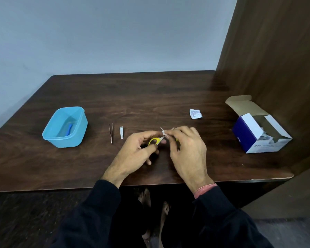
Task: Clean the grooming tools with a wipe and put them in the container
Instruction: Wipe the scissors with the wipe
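Observation:
My left hand grips small scissors by their yellow handle just above the table's middle front. My right hand pinches a small white wipe around the scissors' metal blades; the blade tips are hidden by the wipe and fingers. Thin tweezers and a silver nail clipper lie side by side on the table, left of my hands. Further left stands the light blue container, open, with a blue tool lying inside.
A torn white wipe wrapper lies behind my right hand. An open blue and white box of wipes stands at the right, near a brown wooden panel. The dark wooden table meets a pale wall behind.

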### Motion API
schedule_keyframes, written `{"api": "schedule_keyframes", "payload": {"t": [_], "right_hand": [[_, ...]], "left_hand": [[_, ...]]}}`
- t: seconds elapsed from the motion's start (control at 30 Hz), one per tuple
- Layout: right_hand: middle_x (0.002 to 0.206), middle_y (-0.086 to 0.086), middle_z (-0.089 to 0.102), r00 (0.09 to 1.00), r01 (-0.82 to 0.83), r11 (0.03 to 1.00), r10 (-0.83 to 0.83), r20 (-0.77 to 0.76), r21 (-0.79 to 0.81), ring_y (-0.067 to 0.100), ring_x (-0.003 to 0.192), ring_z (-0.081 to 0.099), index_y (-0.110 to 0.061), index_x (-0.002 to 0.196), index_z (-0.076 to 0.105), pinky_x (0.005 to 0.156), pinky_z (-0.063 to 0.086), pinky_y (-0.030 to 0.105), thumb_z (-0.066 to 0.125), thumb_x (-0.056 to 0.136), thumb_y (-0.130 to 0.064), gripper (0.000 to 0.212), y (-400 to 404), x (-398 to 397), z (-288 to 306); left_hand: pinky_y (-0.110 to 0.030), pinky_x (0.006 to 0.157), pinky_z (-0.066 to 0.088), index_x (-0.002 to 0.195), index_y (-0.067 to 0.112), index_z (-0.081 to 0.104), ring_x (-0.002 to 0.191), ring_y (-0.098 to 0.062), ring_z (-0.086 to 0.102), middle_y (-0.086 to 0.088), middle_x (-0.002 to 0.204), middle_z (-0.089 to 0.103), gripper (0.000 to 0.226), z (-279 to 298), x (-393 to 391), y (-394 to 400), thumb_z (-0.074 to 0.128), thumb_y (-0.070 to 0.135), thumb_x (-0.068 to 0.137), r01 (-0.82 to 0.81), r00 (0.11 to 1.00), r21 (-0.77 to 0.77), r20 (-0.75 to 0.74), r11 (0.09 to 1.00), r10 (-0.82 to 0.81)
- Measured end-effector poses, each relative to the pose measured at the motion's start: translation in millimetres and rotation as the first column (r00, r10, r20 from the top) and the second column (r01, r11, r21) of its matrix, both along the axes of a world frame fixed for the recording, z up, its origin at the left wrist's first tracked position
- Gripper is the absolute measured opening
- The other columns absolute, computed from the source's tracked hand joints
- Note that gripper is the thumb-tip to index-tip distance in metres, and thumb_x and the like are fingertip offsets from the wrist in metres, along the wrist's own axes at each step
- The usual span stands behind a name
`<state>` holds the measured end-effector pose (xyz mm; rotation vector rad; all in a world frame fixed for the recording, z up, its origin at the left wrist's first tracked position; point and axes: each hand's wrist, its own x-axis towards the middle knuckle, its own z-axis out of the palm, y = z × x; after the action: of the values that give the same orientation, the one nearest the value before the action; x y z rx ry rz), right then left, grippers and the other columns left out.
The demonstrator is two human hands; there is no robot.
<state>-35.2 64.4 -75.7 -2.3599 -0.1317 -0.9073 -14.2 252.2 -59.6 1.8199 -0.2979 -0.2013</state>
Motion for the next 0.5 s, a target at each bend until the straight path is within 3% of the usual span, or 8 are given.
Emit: {"api": "schedule_keyframes", "payload": {"t": [0.27,0.37,0.5], "right_hand": [[0.104,-0.010,0.073,0.997,-0.063,0.990,0.068,0.032,-0.125,0.021,0.097,0.063,-0.023,0.110,0.084,0.060,0.060,0.040,0.078,0.096,-0.007,0.023,1.3,-3.5,-3.3],[0.103,-0.010,0.074,1.000,-0.005,0.997,0.006,0.017,-0.083,0.020,0.096,0.063,-0.025,0.108,0.085,0.062,0.060,0.040,0.081,0.094,-0.007,0.023,1.0,-0.8,-3.9],[0.104,-0.012,0.073,0.996,-0.091,0.988,0.091,0.000,-0.125,0.016,0.098,0.061,-0.026,0.110,0.084,0.064,0.059,0.038,0.076,0.099,-0.012,0.020,1.6,-2.9,-4.4]], "left_hand": [[-0.025,0.053,0.056,0.126,0.026,0.080,0.085,-0.014,0.073,-0.003,0.114,0.084,0.044,-2.9,0.8,0.9,0.065,-0.009,0.105,0.016,1.000,-0.048,0.012,0.999,-0.015],[-0.024,0.052,0.055,0.131,0.032,0.074,0.085,-0.012,0.074,0.001,0.117,0.084,0.053,-3.0,0.6,-1.0,0.065,-0.012,0.104,0.021,1.000,-0.062,0.001,0.998,-0.021],[-0.026,0.052,0.056,0.146,0.028,0.065,0.085,-0.015,0.076,-0.004,0.115,0.084,0.058,-5.1,2.9,1.3,0.068,-0.012,0.103,0.016,1.000,-0.098,-0.019,0.995,-0.018]]}}
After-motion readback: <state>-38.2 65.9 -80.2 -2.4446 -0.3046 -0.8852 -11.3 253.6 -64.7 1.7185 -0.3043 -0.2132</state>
